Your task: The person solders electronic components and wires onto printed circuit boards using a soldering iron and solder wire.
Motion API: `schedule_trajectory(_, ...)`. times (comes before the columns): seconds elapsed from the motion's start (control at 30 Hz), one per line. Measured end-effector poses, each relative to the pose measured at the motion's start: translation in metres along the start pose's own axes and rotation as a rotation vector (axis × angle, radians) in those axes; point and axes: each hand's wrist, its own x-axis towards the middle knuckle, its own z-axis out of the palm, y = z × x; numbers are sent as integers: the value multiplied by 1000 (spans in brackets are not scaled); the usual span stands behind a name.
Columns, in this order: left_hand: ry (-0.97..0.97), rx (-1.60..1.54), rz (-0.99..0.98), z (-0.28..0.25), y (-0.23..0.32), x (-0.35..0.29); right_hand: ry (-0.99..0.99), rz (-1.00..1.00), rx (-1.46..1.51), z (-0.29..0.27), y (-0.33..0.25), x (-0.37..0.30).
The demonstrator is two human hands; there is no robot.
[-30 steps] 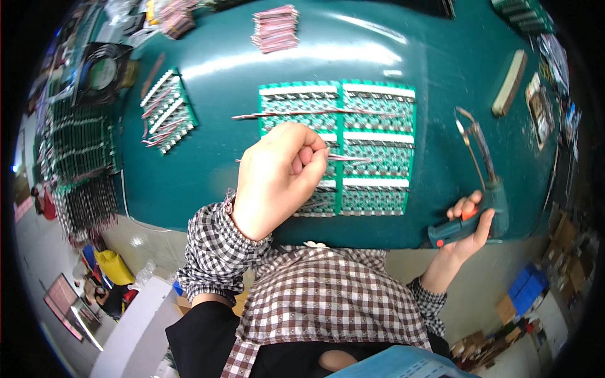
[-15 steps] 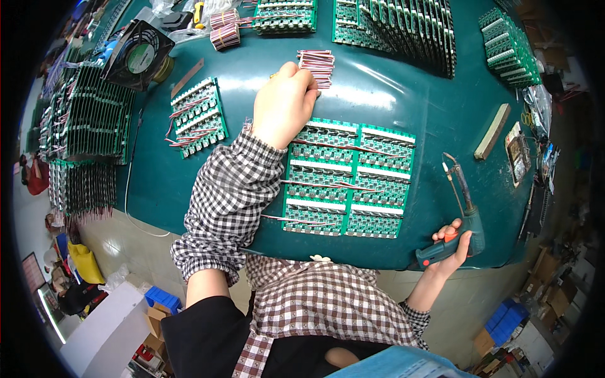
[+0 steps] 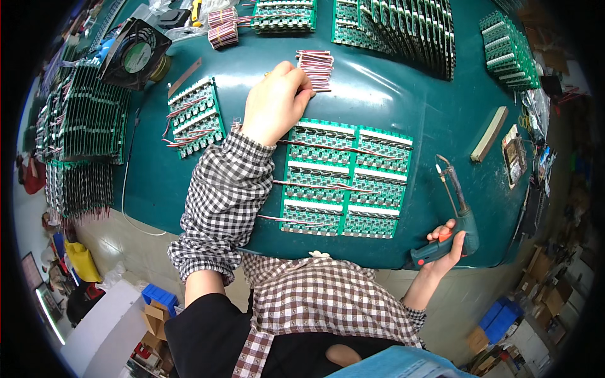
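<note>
My left hand reaches over the green table with its fingers curled together at the left edge of a small pile of red, white and dark wires. Its fingertips are mostly hidden, so what they pinch cannot be made out. Just below that hand lies a green circuit board panel in two columns, with three wire pairs laid across it and sticking out past its left edge. At the right, my right hand is wrapped round the handle of a dark green soldering gun, its tip pointing up and away from the panel.
A smaller board panel with wires lies to the left. Stacked boards and a black fan stand far left. More board stacks and banded wire bundles line the back. A pale bar lies at right.
The left hand has drawn slightly left, staying beside the wire pile. The whole view has shifted a little. My right hand keeps its grip on the soldering gun.
</note>
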Motion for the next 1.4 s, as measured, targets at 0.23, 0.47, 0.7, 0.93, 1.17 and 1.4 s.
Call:
schedule_trajectory(0.23, -53, -94, 20, 0, 9, -1, -25, -33, 13, 0, 1, 2)
schedule_trajectory(0.47, -112, -199, -73, 0, 16, -1, -37, -39, 60, -3, 3, 1)
schedule_trajectory(0.7, -117, -164, 12, 6, 23, 0, -66, -56, 53, -3, 4, 2)
schedule_trajectory(0.93, 24, -63, 89, 8, 28, 0, -57, -53, 35, -3, 3, 1)
schedule_trajectory(1.17, 42, -62, 162, 9, 26, 0, -48, -64, 11, -2, 3, 1)
schedule_trajectory(1.4, -61, -97, 54, 10, 27, -1, -102, -93, -7, -2, 3, 1)
